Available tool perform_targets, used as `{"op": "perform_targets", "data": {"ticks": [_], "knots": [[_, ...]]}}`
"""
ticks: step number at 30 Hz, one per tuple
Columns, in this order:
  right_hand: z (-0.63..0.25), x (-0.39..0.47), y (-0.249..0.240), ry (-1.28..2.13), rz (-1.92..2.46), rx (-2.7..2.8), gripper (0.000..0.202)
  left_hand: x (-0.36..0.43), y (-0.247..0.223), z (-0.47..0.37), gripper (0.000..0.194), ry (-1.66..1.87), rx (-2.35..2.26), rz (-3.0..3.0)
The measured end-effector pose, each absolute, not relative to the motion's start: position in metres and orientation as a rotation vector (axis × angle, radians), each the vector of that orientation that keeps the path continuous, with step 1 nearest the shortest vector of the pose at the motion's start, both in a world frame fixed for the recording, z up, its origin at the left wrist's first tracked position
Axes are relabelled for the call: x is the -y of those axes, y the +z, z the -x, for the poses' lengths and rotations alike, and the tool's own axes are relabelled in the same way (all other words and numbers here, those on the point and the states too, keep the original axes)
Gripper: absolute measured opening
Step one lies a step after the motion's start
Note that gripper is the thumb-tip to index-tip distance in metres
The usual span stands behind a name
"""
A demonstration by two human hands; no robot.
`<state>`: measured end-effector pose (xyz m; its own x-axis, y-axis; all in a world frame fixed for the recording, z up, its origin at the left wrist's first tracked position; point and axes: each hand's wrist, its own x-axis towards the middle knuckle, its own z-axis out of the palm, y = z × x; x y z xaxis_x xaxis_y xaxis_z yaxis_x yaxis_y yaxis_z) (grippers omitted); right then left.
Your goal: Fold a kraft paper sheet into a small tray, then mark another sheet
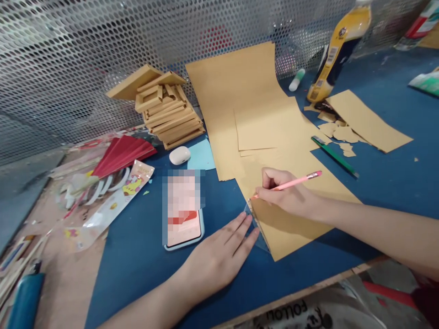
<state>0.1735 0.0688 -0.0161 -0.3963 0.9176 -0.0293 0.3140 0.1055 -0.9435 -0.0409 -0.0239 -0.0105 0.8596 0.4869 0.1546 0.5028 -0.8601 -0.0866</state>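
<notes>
My right hand [283, 189] is closed around a pink pencil [297, 181], its tip low over the left edge of a tan paper sheet [291, 228]. Beside it, my left hand [222, 251] lies flat with fingers stretched out, the fingertips resting on a clear ruler [259, 230] along that same edge. The ruler is partly hidden by the fingers. Farther back, more tan paper [236, 77] curves up against the perforated metal panel, with a smaller tan piece [255, 130] lying on it.
A phone [183, 228], white earbud case [179, 156] and stacked folded cardboard [174, 114] stand left. Red envelopes [123, 155] lie farther left. On the right are a green cutter [334, 156], paper scraps [345, 133], a glue stick [297, 80] and a yellow bottle [338, 50].
</notes>
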Motion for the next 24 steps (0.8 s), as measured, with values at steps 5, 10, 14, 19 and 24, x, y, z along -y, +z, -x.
{"op": "perform_targets", "data": {"ticks": [5, 10, 14, 19, 24], "knots": [[-0.1733, -0.0688, -0.0136, 1.306, 1.202, 1.791, 0.024, 0.0251, -0.0098, 0.0398, 0.044, -0.139, 0.812, 2.901], [-0.1732, -0.0692, -0.0135, 1.319, 1.186, 1.787, 0.025, 0.026, -0.0101, 0.0385, 0.043, -0.122, 0.821, 2.875], [-0.1734, -0.0693, -0.0141, 1.307, 1.196, 1.796, 0.025, 0.0262, -0.0107, 0.0379, 0.043, -0.102, 0.832, 2.863], [-0.1727, -0.0692, -0.0133, 1.281, 1.193, 1.808, 0.025, 0.0265, -0.0117, 0.0374, 0.042, -0.128, 0.827, 2.852], [-0.1722, -0.069, -0.0141, 1.263, 1.21, 1.806, 0.025, 0.0268, -0.013, 0.0377, 0.043, -0.134, 0.831, 2.878]]}}
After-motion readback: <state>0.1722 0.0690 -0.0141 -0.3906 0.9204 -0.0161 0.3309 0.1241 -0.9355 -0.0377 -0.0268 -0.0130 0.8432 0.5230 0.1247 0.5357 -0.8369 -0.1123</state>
